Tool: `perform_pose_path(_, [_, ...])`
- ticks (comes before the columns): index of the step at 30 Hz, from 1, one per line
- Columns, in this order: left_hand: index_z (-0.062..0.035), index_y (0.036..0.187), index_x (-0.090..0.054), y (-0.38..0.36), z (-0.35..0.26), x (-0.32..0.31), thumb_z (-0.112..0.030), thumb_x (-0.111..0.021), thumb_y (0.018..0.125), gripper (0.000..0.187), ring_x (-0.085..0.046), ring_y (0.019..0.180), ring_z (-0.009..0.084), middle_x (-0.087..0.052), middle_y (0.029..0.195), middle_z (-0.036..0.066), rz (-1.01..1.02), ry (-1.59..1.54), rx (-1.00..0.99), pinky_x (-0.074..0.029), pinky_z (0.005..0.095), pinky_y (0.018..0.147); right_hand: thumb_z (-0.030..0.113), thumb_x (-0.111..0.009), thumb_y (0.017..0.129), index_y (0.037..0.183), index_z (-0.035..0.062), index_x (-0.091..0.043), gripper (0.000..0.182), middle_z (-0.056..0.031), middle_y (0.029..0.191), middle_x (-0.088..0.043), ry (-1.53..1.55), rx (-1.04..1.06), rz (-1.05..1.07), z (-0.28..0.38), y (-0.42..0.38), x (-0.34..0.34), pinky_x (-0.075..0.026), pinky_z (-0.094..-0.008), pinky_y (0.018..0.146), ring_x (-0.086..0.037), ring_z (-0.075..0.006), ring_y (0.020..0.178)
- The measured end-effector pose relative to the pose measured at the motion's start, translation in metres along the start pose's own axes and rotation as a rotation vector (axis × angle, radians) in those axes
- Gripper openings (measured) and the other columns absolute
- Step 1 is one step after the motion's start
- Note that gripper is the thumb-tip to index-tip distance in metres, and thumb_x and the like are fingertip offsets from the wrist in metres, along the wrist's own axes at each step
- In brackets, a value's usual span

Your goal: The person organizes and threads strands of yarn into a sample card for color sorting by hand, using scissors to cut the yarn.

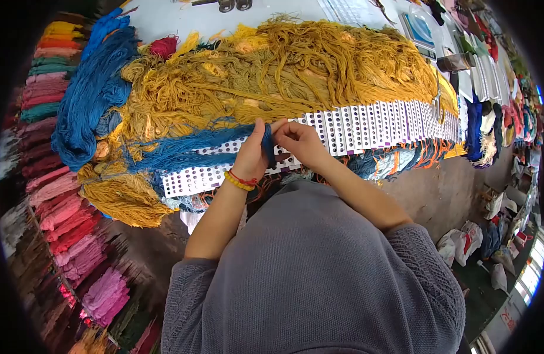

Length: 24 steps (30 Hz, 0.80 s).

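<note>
A hank of blue yarn (192,150) stretches from the left across white punched cards to my hands. My left hand (248,158), with a yellow and a red band at its wrist, is closed on the end of this yarn, and a blue loop hangs down past its fingers. Close against it, my right hand (305,146) has thumb and forefinger pinched at the blue strands; the exact strands between the tips are hard to make out. The row of white punched cards (348,127) runs under and beyond both hands, with coloured threads (384,164) hanging along its near edge.
A large heap of golden yarn (307,65) covers the table behind the cards. A thick blue hank (95,100) lies at its left end. Scissors (226,5) rest at the back. Many-coloured hanks (65,209) line the left side; bags (463,241) sit on the floor at right.
</note>
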<state>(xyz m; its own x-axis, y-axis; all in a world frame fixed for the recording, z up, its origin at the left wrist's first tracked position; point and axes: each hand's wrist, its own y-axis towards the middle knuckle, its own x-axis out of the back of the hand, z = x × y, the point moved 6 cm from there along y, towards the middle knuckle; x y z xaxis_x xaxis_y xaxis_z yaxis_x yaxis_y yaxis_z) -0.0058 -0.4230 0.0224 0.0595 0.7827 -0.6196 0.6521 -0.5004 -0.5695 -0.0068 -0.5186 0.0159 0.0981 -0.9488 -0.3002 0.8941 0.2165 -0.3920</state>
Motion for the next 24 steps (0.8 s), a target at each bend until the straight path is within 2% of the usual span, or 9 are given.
perform_pose_path(3, [-0.0032, 0.122, -0.042, -0.004, 0.001, -0.001, -0.05, -0.027, 0.089, 0.059, -0.046, 0.104, 0.0172, -0.048, 0.116, 0.007, -0.011, -0.02, 0.004, -0.041, 0.0329, 0.081, 0.009, -0.053, 0.082, 0.08, -0.0005, -0.054, 0.01, -0.0023, 0.072, -0.056, -0.004, -0.017, 0.002, 0.003, -0.006, -0.005, -0.049, -0.0238, 0.052, -0.054, -0.0083, 0.064])
perform_pose_path(5, [-0.0028, 0.122, -0.043, 0.0, 0.005, 0.004, -0.043, -0.031, 0.091, 0.052, -0.046, 0.104, 0.0161, -0.049, 0.115, 0.006, -0.02, 0.236, -0.118, -0.041, 0.0323, 0.081, 0.009, -0.053, 0.082, 0.079, -0.0009, -0.054, 0.01, -0.0026, 0.072, -0.056, -0.03, -0.053, 0.008, -0.001, -0.008, -0.006, -0.05, -0.0244, 0.052, -0.055, -0.0088, 0.064])
perform_pose_path(6, [-0.0021, 0.12, -0.045, 0.0, 0.007, 0.007, -0.035, -0.036, 0.091, 0.045, -0.047, 0.102, 0.015, -0.05, 0.113, 0.006, -0.031, 0.274, -0.171, -0.043, 0.0317, 0.078, 0.008, -0.054, 0.081, 0.079, -0.0011, -0.054, 0.01, -0.0031, 0.073, -0.057, -0.079, -0.053, -0.009, -0.006, -0.007, -0.005, -0.05, -0.0248, 0.053, -0.054, -0.0091, 0.064])
perform_pose_path(7, [-0.0021, 0.12, -0.045, -0.003, 0.004, 0.004, -0.035, -0.036, 0.091, 0.045, -0.047, 0.102, 0.015, -0.05, 0.113, 0.006, -0.031, 0.275, -0.172, -0.043, 0.0317, 0.078, 0.008, -0.054, 0.081, 0.078, -0.0013, -0.055, 0.009, -0.0035, 0.074, -0.057, -0.127, -0.053, -0.027, -0.009, -0.006, -0.003, -0.051, -0.0251, 0.054, -0.054, -0.0095, 0.063])
perform_pose_path(9, [-0.0009, 0.116, -0.048, -0.008, 0.003, 0.001, -0.031, -0.039, 0.09, 0.041, -0.05, 0.098, 0.0159, -0.051, 0.111, 0.008, -0.054, 0.064, -0.082, -0.045, 0.032, 0.074, 0.007, -0.054, 0.08, 0.077, -0.0017, -0.055, 0.009, -0.0039, 0.074, -0.057, -0.048, -0.049, -0.025, -0.012, -0.006, -0.003, -0.051, -0.0249, 0.055, -0.054, -0.0095, 0.063])
perform_pose_path(16, [0.0004, 0.109, -0.053, -0.01, 0.007, 0.013, -0.027, -0.043, 0.089, 0.036, -0.053, 0.092, 0.0177, -0.055, 0.104, 0.009, -0.101, 0.015, -0.042, -0.047, 0.0322, 0.072, 0.005, -0.053, 0.08, 0.078, -0.0022, -0.056, 0.008, -0.0041, 0.08, -0.057, 0.091, 0.007, 0.033, -0.007, -0.011, -0.007, -0.05, -0.0255, 0.061, -0.056, -0.0117, 0.067])
perform_pose_path(24, [0.0033, 0.101, -0.057, -0.01, 0.007, 0.013, -0.024, -0.047, 0.088, 0.031, -0.056, 0.085, 0.0161, -0.058, 0.1, 0.01, -0.176, 0.125, -0.187, -0.047, 0.028, 0.068, 0.001, -0.053, 0.076, 0.074, -0.0016, -0.056, 0.005, -0.0058, 0.088, -0.06, 0.184, -0.018, -0.026, -0.015, -0.011, -0.002, -0.045, -0.0233, 0.061, -0.055, -0.0119, 0.067])
